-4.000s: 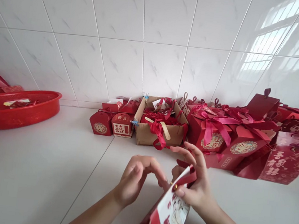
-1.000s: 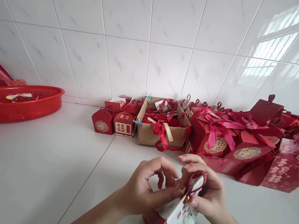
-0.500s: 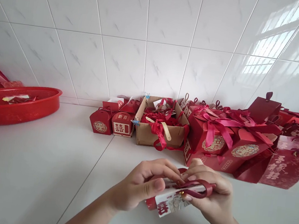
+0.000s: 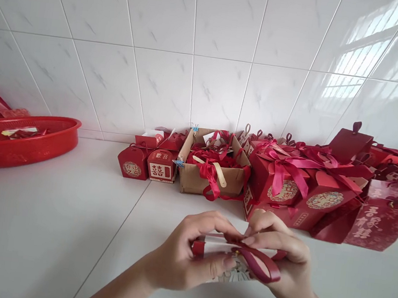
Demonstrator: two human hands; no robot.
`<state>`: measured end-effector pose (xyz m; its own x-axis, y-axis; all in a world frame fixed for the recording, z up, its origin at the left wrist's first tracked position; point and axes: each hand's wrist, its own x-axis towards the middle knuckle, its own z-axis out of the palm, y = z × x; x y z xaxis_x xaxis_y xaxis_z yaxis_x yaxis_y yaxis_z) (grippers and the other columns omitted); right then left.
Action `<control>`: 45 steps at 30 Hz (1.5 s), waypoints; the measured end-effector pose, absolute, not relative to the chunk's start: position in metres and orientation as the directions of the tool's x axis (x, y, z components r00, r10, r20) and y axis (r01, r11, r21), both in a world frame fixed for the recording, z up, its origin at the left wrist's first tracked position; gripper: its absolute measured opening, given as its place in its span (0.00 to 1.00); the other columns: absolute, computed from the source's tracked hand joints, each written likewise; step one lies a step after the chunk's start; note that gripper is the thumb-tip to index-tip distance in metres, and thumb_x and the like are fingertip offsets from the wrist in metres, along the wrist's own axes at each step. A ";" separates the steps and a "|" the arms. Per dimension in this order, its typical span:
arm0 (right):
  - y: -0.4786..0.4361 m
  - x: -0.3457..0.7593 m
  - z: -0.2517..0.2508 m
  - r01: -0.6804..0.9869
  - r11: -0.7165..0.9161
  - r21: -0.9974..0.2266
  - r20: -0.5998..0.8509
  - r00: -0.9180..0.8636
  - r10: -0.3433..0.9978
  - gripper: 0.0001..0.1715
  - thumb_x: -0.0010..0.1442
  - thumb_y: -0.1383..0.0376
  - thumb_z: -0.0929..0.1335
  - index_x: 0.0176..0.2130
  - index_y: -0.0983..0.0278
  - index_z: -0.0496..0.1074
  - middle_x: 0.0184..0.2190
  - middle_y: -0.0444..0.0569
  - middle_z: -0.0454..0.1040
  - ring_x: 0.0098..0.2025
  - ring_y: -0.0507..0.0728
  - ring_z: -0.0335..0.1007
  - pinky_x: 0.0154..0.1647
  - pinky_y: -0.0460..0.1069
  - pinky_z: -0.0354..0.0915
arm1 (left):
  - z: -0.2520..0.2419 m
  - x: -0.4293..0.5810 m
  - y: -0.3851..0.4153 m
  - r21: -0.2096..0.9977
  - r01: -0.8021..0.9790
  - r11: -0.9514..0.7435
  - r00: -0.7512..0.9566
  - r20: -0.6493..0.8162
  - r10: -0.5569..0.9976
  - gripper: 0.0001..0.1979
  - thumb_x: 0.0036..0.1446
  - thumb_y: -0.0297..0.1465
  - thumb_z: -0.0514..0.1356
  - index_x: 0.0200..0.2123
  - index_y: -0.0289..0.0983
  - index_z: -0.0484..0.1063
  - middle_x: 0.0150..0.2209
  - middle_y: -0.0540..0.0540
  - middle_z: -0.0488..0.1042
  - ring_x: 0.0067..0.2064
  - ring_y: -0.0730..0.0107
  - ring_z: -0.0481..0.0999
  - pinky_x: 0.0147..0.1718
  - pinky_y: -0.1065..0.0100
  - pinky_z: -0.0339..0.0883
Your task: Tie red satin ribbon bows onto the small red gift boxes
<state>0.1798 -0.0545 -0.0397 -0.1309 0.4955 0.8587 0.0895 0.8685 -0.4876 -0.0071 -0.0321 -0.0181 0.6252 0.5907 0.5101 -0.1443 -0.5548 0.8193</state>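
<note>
A small red and white gift bag [image 4: 205, 247] with a dark red ribbon handle [image 4: 260, 266] lies almost flat between my hands, low in the middle of the view. My left hand [image 4: 185, 258] grips its left end, thumb underneath and fingers curled over the top edge. My right hand [image 4: 283, 261] pinches the top edge and the handle from the right. A tiny gold bead shows at the handle's base. Much of the bag is hidden by my fingers.
Against the tiled wall stand two small red boxes [image 4: 148, 163], a cardboard box [image 4: 195, 177] full of red ribbons, and a heap of red gift boxes and bags [image 4: 324, 188] to the right. A red plastic basket [image 4: 21, 146] sits far left on the white tiled surface.
The bag stood tilted with its printed face toward me; it has been tipped over and pressed flat. Both hands have closed on its top edge, and the handle now sticks out to the right.
</note>
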 end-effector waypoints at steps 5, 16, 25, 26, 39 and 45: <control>-0.055 0.178 -0.037 0.151 0.944 -0.294 0.935 -0.157 0.317 0.11 0.59 0.69 0.69 0.43 0.60 0.74 0.27 0.48 0.72 0.26 0.54 0.68 0.29 0.53 0.64 | -0.029 -0.003 -0.033 0.710 -0.233 -0.664 0.507 0.672 0.540 0.15 0.51 0.20 0.62 0.42 0.38 0.67 0.35 0.46 0.76 0.33 0.71 0.75 0.31 0.72 0.70; -0.059 0.179 -0.034 0.231 0.946 -0.228 0.942 -0.194 0.274 0.07 0.59 0.71 0.68 0.38 0.61 0.73 0.25 0.47 0.71 0.24 0.52 0.67 0.32 0.55 0.64 | -0.028 -0.003 -0.027 0.582 -0.174 -0.794 0.526 0.737 0.425 0.10 0.52 0.24 0.62 0.40 0.36 0.75 0.30 0.42 0.77 0.33 0.66 0.75 0.33 0.65 0.70; -0.059 0.185 -0.035 0.221 0.954 -0.202 0.930 -0.262 0.258 0.09 0.59 0.71 0.68 0.40 0.61 0.74 0.26 0.47 0.73 0.25 0.53 0.69 0.33 0.55 0.64 | -0.027 -0.004 -0.028 0.738 -0.188 -0.648 0.587 0.613 0.529 0.08 0.52 0.26 0.63 0.38 0.34 0.76 0.32 0.40 0.76 0.35 0.66 0.74 0.33 0.65 0.70; -0.059 0.185 -0.035 0.219 0.955 -0.199 0.929 -0.266 0.255 0.09 0.59 0.71 0.68 0.40 0.61 0.74 0.26 0.47 0.73 0.26 0.53 0.69 0.33 0.55 0.64 | -0.027 -0.004 -0.028 0.753 -0.193 -0.629 0.593 0.600 0.537 0.08 0.52 0.27 0.64 0.38 0.34 0.76 0.33 0.39 0.76 0.36 0.65 0.74 0.34 0.64 0.71; -0.053 0.181 -0.039 0.242 0.901 -0.361 0.882 -0.227 0.414 0.13 0.54 0.71 0.69 0.42 0.62 0.71 0.30 0.49 0.73 0.31 0.56 0.69 0.32 0.54 0.65 | -0.033 0.002 -0.026 0.523 -0.140 -0.841 0.430 0.797 0.424 0.09 0.53 0.20 0.61 0.37 0.36 0.76 0.34 0.42 0.77 0.37 0.67 0.76 0.35 0.66 0.73; -0.051 0.179 -0.039 0.335 0.847 -0.413 0.829 -0.248 0.502 0.17 0.54 0.71 0.70 0.45 0.60 0.73 0.33 0.50 0.73 0.34 0.56 0.71 0.33 0.52 0.68 | -0.039 -0.002 -0.017 0.389 0.047 -0.920 0.425 0.826 0.371 0.10 0.54 0.21 0.60 0.37 0.38 0.76 0.34 0.44 0.74 0.34 0.69 0.73 0.34 0.67 0.71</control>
<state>0.1787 -0.0514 -0.0388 -0.2478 0.5015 0.8289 0.3347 0.8472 -0.4126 -0.0020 -0.0170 -0.0392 0.4249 0.3708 0.8258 0.0472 -0.9201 0.3889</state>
